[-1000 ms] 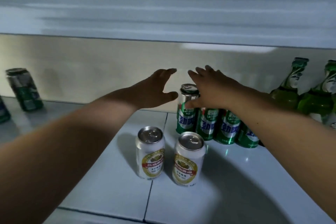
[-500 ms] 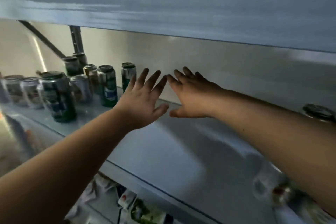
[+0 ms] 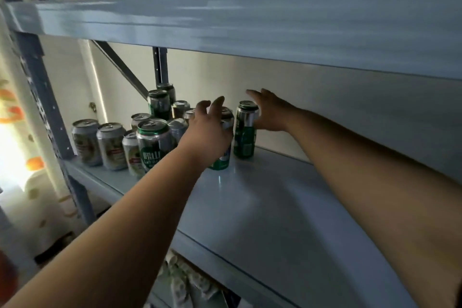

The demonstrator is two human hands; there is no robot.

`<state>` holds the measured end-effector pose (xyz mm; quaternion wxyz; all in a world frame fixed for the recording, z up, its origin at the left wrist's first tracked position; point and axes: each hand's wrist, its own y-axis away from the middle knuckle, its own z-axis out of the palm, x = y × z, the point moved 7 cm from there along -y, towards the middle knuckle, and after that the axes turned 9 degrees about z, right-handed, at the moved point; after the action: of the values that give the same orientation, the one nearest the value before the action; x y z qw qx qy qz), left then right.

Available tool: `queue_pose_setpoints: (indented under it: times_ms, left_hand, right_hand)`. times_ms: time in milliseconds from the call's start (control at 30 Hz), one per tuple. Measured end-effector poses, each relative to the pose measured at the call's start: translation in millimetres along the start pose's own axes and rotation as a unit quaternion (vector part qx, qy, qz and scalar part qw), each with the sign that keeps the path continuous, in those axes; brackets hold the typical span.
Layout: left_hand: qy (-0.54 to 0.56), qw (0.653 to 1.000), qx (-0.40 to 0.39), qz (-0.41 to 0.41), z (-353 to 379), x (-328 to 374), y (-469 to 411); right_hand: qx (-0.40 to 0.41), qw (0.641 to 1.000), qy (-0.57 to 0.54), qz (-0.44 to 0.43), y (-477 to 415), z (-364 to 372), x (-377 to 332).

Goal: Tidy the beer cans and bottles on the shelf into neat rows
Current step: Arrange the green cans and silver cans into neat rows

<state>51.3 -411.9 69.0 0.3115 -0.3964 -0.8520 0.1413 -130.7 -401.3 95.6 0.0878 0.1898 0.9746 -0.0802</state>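
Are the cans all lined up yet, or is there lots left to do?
Not yet. Nothing looks neatly lined up here. The left hand is wrapped around one green can and the right hand touches the tall green can beside it. Still left: the jumbled cluster of cans and the silver cans at the shelf end.

Both hands have reached the green cans [image 3: 245,132] at left.

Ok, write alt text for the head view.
Two bare hands reach among beer cans on a blue-grey shelf: the left hand wraps a green can, the right hand touches a second green can. More cans cluster left.
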Motion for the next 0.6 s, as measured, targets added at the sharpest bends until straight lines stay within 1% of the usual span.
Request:
queue_pose_setpoints:
  times_ms: [67,133,167,233,300,433,500,600]
  left_hand:
    - [0.044,0.998,-0.001,-0.036,9,-9,-18]
    - [0.069,0.997,0.01,-0.044,16,-14,-27]
    - [0.073,0.996,0.016,-0.04,18,-17,-30]
    - [0.095,0.994,0.028,-0.048,21,-23,-37]
    - [0.109,0.991,0.047,-0.061,22,-30,-44]
    - [0.101,0.992,0.051,-0.051,27,-34,-53]
    - [0.118,0.992,0.038,-0.027,33,-25,-57]
    - [0.142,0.99,-0.001,0.005,46,-1,-59]
  right_hand:
    - [-0.016,0.999,-0.042,0.001,-24,6,-6]
    - [-0.031,0.994,-0.102,0.003,-40,16,-9]
    - [-0.031,0.99,-0.135,0.009,-44,20,-9]
    - [-0.004,0.985,-0.172,0.003,-49,22,-7]
    - [0.024,0.987,-0.159,-0.015,-47,17,-6]
    - [0.027,0.992,-0.127,-0.012,-31,7,7]
    - [0.024,0.994,-0.108,0.003,-17,1,21]
    - [0.019,0.996,-0.077,0.029,16,-12,47]
